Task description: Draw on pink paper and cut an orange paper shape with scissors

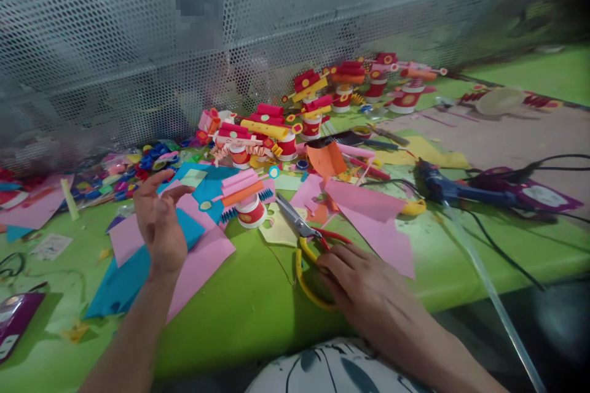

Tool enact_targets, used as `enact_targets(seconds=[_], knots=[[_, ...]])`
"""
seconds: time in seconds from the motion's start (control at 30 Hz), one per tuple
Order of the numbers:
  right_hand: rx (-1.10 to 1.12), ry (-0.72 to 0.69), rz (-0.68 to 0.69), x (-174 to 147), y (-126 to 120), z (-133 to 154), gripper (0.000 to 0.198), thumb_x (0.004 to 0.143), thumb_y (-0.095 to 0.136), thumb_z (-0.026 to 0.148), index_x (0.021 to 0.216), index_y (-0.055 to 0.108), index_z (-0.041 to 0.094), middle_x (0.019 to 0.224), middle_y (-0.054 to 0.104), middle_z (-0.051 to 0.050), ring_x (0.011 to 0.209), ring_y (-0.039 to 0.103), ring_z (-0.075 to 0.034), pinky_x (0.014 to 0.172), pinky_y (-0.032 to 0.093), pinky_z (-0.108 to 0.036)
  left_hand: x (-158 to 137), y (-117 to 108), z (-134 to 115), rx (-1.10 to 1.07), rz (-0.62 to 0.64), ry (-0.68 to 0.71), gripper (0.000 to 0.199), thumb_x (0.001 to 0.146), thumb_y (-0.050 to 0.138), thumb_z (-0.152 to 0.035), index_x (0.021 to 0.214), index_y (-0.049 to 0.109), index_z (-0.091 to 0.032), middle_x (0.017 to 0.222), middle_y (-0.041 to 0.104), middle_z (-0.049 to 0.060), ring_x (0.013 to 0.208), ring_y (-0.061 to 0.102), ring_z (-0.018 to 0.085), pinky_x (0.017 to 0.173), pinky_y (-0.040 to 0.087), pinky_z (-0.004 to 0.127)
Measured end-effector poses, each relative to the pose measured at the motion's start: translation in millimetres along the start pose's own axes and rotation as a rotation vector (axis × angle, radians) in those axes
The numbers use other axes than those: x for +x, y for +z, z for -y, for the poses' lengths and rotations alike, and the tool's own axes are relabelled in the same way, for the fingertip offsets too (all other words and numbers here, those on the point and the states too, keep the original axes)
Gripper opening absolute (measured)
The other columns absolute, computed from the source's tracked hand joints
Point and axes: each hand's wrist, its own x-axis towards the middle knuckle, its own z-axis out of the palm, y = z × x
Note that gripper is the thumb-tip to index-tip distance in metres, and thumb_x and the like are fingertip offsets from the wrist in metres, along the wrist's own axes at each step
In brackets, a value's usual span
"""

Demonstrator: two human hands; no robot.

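My right hand [354, 279] is closed at the yellow handles of a pair of scissors [293, 218], whose blades point away to the left. A red-handled tool [332, 235] lies against the scissors beside my fingers. My left hand [160, 224] is raised above blue and pink paper sheets, its fingers curved and apart, with nothing visible in them. Between the hands stands a paper-cup figure [251, 211] topped with pink and orange paper rolls, with blue pleated arms. Right beside it is a pale yellow paper [280, 228] with round holes cut out.
Several similar cup figures [287, 144] stand behind, near a perforated metal panel [258, 18]. Pink paper [369, 215] lies to the right. A blue glue gun [461, 187] with a long clear glue stick and black cords lies farther right. Colourful scraps [152, 163] are piled at back left.
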Motion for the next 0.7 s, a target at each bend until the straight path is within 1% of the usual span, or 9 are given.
enact_targets(seconds=[0.1, 0.2, 0.3, 0.37, 0.4, 0.43, 0.5, 0.6, 0.7], knots=[[-0.019, 0.022, -0.005, 4.6, -7.3, -7.3, 0.019, 0.103, 0.052, 0.025, 0.094, 0.068, 0.022, 0.084, 0.073, -0.004, 0.078, 0.071, -0.023, 0.066, 0.050, -0.036, -1.4, 0.0, 1.9, 0.004, -0.002, -0.019, 0.037, 0.086, 0.072, -0.050, 0.112, 0.066, -0.025, 0.126, 0.065, 0.007, 0.087, 0.071, 0.023, 0.094, 0.054, 0.048], [-0.124, 0.127, -0.078, 12.7, -12.2, -22.2, 0.023, 0.105, 0.049, 0.030, 0.100, 0.071, 0.021, 0.088, 0.076, -0.006, 0.079, 0.072, -0.024, 0.067, 0.049, -0.036, -1.6, -1.0, 3.4, 0.006, -0.012, -0.033, 0.038, 0.085, 0.073, -0.050, 0.113, 0.066, -0.024, 0.125, 0.064, 0.007, 0.085, 0.071, 0.023, 0.092, 0.054, 0.048], [-0.272, 0.262, -0.198, 23.9, -14.1, -42.8, 0.026, 0.104, 0.050, 0.032, 0.113, 0.070, 0.018, 0.114, 0.077, -0.012, 0.095, 0.073, -0.029, 0.071, 0.051, -0.038, -1.3, -0.7, 1.2, 0.024, -0.012, -0.019, 0.036, 0.084, 0.074, -0.050, 0.109, 0.065, -0.025, 0.126, 0.064, 0.006, 0.085, 0.071, 0.023, 0.091, 0.054, 0.047], [-0.354, 0.366, -0.265, 31.7, -14.9, -57.1, 0.033, 0.103, 0.052, 0.033, 0.127, 0.066, 0.014, 0.136, 0.069, -0.017, 0.105, 0.072, -0.033, 0.070, 0.051, -0.039, -1.1, 0.3, -1.2, 0.030, -0.014, -0.011, 0.034, 0.085, 0.073, -0.049, 0.107, 0.064, -0.025, 0.128, 0.065, 0.006, 0.085, 0.071, 0.022, 0.091, 0.054, 0.047], [-0.384, 0.415, -0.276, 35.0, -15.2, -63.5, 0.038, 0.103, 0.052, 0.033, 0.133, 0.063, 0.013, 0.142, 0.065, -0.019, 0.106, 0.072, -0.034, 0.067, 0.050, -0.038, -1.1, 0.7, -2.2, 0.031, -0.017, -0.012, 0.034, 0.085, 0.072, -0.049, 0.107, 0.064, -0.024, 0.128, 0.065, 0.006, 0.085, 0.070, 0.022, 0.092, 0.054, 0.047], [-0.407, 0.456, -0.272, 37.6, -15.5, -69.0, 0.041, 0.102, 0.053, 0.032, 0.137, 0.060, 0.012, 0.143, 0.065, -0.020, 0.102, 0.073, -0.034, 0.062, 0.048, -0.038, -1.0, 1.0, -2.7, 0.032, -0.017, -0.013, 0.034, 0.085, 0.072, -0.049, 0.107, 0.064, -0.024, 0.128, 0.065, 0.007, 0.085, 0.070, 0.022, 0.091, 0.054, 0.047], [-0.430, 0.505, -0.251, 40.0, -15.9, -76.0, 0.042, 0.101, 0.053, 0.030, 0.138, 0.061, 0.013, 0.128, 0.074, -0.018, 0.086, 0.075, -0.031, 0.054, 0.041, -0.036, -0.7, 0.7, -2.2, 0.034, -0.021, -0.008, 0.035, 0.084, 0.073, -0.050, 0.107, 0.065, -0.025, 0.126, 0.065, 0.006, 0.084, 0.070, 0.023, 0.090, 0.055, 0.049], [-0.426, 0.499, -0.239, 36.8, -16.0, -76.1, 0.032, 0.100, 0.054, 0.026, 0.126, 0.070, 0.017, 0.104, 0.081, -0.012, 0.073, 0.072, -0.026, 0.052, 0.037, -0.035, -0.3, -1.2, 0.5, 0.035, -0.036, 0.003, 0.030, 0.083, 0.074, -0.049, 0.104, 0.067, -0.029, 0.123, 0.066, 0.004, 0.083, 0.070, 0.024, 0.090, 0.055, 0.052], [-0.420, 0.479, -0.248, 29.7, -18.3, -69.6, 0.026, 0.101, 0.053, 0.026, 0.110, 0.077, 0.022, 0.108, 0.080, -0.008, 0.073, 0.072, -0.023, 0.053, 0.039, -0.033, 0.1, -3.0, 2.3, 0.026, -0.033, 0.016, 0.026, 0.083, 0.075, -0.046, 0.101, 0.068, -0.030, 0.124, 0.066, 0.003, 0.083, 0.069, 0.024, 0.091, 0.055, 0.053]])
